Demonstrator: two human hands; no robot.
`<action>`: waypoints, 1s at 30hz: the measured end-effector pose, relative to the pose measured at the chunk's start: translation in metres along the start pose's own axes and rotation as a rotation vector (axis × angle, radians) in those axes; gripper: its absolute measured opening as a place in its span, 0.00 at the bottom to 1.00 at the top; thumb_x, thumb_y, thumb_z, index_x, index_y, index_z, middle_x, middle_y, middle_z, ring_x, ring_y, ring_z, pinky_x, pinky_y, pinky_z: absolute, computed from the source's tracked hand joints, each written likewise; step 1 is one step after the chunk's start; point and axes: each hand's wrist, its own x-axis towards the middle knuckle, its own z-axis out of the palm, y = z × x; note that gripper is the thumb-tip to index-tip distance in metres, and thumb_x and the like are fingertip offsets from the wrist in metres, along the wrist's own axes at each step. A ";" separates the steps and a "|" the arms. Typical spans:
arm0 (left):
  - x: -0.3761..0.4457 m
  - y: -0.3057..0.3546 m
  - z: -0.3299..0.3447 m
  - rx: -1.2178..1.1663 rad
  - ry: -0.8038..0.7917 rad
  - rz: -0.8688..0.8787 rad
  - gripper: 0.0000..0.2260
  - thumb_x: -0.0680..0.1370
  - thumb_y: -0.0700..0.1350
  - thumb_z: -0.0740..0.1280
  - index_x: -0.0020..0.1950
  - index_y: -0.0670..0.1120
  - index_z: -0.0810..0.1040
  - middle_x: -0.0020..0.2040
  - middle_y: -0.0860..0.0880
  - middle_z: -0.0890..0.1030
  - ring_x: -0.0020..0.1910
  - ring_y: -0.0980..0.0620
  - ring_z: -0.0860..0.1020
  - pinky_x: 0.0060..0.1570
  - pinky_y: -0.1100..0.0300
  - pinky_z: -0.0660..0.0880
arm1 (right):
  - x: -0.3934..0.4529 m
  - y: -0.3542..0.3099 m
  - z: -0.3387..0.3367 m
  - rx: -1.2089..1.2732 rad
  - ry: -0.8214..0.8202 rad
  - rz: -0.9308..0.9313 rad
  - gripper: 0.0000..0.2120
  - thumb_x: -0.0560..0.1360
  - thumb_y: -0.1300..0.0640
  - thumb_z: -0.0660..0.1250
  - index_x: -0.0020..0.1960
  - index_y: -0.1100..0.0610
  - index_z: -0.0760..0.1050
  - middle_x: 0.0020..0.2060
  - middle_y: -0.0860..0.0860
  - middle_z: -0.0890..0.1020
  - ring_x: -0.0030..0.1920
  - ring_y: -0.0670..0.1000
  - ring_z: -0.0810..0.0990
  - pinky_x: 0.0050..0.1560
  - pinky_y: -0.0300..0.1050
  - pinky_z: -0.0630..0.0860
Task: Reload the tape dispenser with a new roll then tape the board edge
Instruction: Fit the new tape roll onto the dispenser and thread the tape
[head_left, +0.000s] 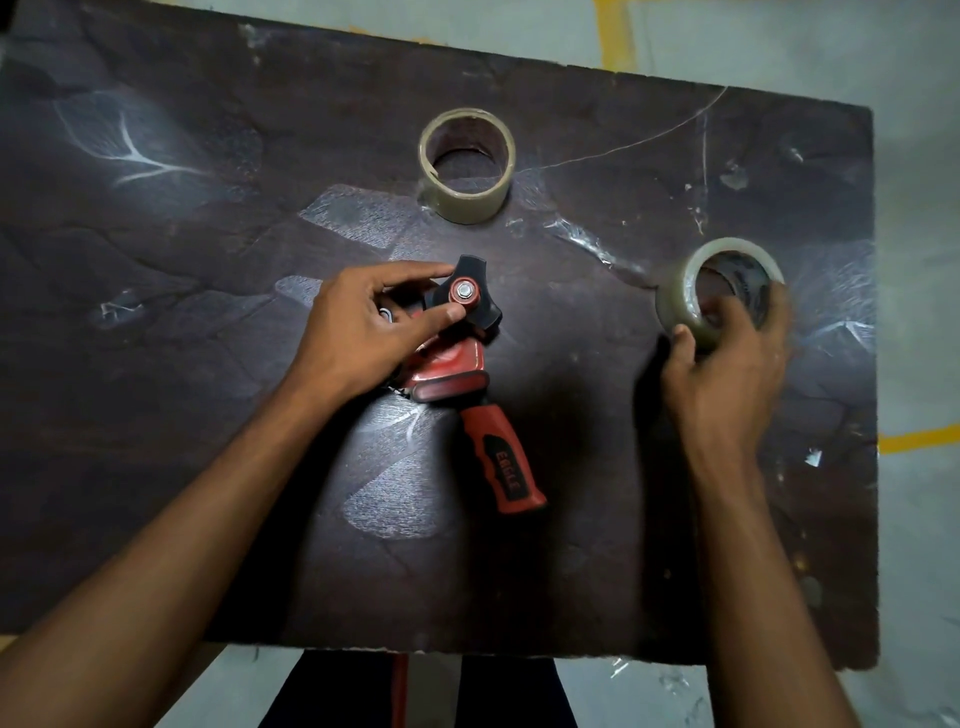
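Observation:
A red and black tape dispenser (467, 374) lies on its side in the middle of the dark board (156, 312), handle pointing toward me. My left hand (358, 332) pinches its black spool hub (470, 299) between thumb and forefinger; the hub carries no roll. My right hand (727, 374) grips a clear tape roll (680, 296) at the right, fingers inside its core, the roll tilted and slightly blurred. A second, thinner tape roll (467, 197) with a brown core lies flat farther back, touched by neither hand.
Strips and scraps of old clear tape (587, 244) stick to the board's surface. The board's right edge (875, 364) and near edge (467, 649) border a pale floor with yellow lines (919, 439). My legs show below the near edge.

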 end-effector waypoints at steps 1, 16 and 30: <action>0.000 0.000 0.001 0.004 0.001 0.002 0.22 0.71 0.62 0.78 0.63 0.58 0.87 0.55 0.58 0.89 0.39 0.60 0.83 0.48 0.55 0.78 | 0.001 0.003 0.002 0.029 0.010 -0.004 0.14 0.79 0.59 0.69 0.64 0.60 0.79 0.83 0.59 0.61 0.80 0.63 0.64 0.76 0.52 0.65; 0.000 -0.001 0.001 -0.176 0.046 -0.011 0.11 0.81 0.50 0.73 0.61 0.50 0.88 0.52 0.53 0.90 0.50 0.56 0.86 0.54 0.56 0.79 | -0.011 -0.031 -0.012 0.702 -0.293 -0.691 0.06 0.77 0.65 0.70 0.54 0.60 0.78 0.79 0.69 0.63 0.81 0.52 0.65 0.76 0.50 0.67; -0.072 -0.026 -0.006 0.107 0.348 0.281 0.14 0.78 0.43 0.77 0.63 0.46 0.84 0.68 0.42 0.76 0.67 0.49 0.78 0.66 0.54 0.77 | -0.007 -0.060 0.041 0.634 -0.413 -0.715 0.09 0.75 0.64 0.72 0.54 0.65 0.83 0.78 0.64 0.68 0.79 0.57 0.70 0.70 0.67 0.76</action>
